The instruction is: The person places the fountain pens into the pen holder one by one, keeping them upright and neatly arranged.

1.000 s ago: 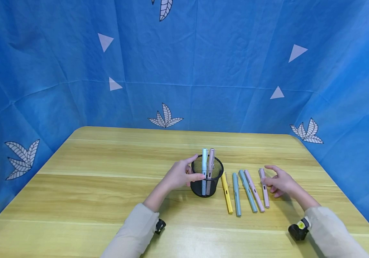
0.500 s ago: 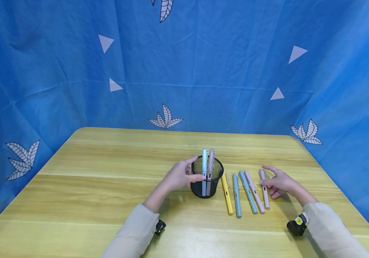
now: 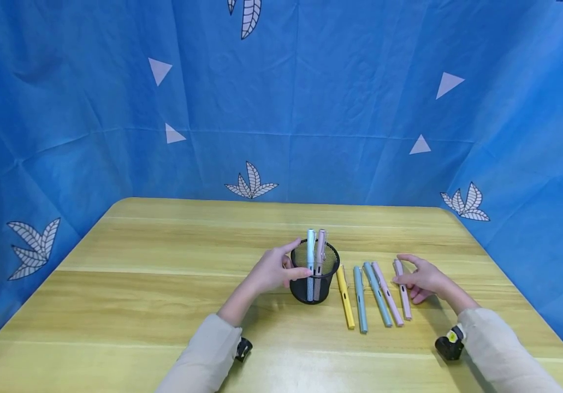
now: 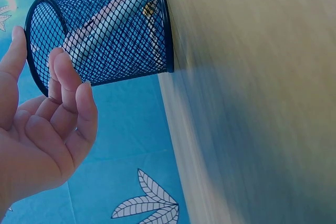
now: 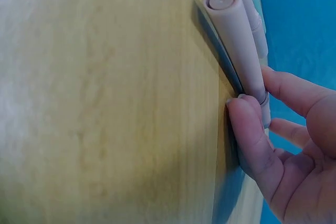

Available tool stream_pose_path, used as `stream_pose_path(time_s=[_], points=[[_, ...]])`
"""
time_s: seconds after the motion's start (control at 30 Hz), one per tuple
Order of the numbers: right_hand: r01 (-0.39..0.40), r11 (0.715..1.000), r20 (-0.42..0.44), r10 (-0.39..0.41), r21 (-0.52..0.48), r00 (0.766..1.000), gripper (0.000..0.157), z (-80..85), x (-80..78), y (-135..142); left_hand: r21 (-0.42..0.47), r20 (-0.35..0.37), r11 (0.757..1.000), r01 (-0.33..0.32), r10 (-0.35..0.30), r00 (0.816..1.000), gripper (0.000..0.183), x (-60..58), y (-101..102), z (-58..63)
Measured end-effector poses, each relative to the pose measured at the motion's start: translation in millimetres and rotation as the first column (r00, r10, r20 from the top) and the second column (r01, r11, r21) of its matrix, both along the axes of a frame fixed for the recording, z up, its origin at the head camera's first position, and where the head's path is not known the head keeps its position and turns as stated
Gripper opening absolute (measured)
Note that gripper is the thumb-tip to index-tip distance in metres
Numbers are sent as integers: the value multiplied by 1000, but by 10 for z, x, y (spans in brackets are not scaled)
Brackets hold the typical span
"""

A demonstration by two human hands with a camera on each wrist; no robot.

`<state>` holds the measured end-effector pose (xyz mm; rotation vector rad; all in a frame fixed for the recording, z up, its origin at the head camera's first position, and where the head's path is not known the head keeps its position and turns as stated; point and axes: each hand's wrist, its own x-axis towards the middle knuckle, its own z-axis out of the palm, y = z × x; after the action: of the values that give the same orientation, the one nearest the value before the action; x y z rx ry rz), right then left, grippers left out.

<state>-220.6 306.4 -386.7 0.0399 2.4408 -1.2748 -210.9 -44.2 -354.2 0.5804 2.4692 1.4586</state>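
Note:
My left hand holds the black mesh pen cup by its left side, with thumb and fingers at the rim. In the cup stand a light blue pen and a mauve pen, both capped. At the right end of a row of pens, my right hand pinches a pale lilac pen near its cap end. The right wrist view shows the thumb and fingers on opposite sides of this pen, which lies on the table. Part of its cap is hidden by the hand.
Left of that pen lie a lilac pen, a blue pen, a teal pen and a yellow pen, the yellow one close to the cup. Behind the wooden table hangs a blue patterned cloth.
My right hand has shifted slightly left, and its thumb has come over the pale lilac pen. The left hand and cup stay in place. The head view has tilted a little.

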Motion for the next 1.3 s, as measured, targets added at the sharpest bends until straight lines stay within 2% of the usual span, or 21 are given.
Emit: stream_pose_path(time_s=[0.37,0.8,1.1,1.3], points=[[34,999,12,-34,-32,999,75,-32,-7,-9,3,-2,1000,0,0,1000,79,0,-2,-7],[69,997,-6,-69,-22,998,74,-50,5,-18,-4,-8,1000,-6,6,1000,78,7,2,-7],[59,998,-15,-59,-33,998,74,-19,25,-4,-9,-5,1000,-11,11,1000,78,4,1,-6],[68,994,-14,-70,-84,997,75,-7,30,13,-7,-7,1000,-10,10,1000,78,2,-2,-8]])
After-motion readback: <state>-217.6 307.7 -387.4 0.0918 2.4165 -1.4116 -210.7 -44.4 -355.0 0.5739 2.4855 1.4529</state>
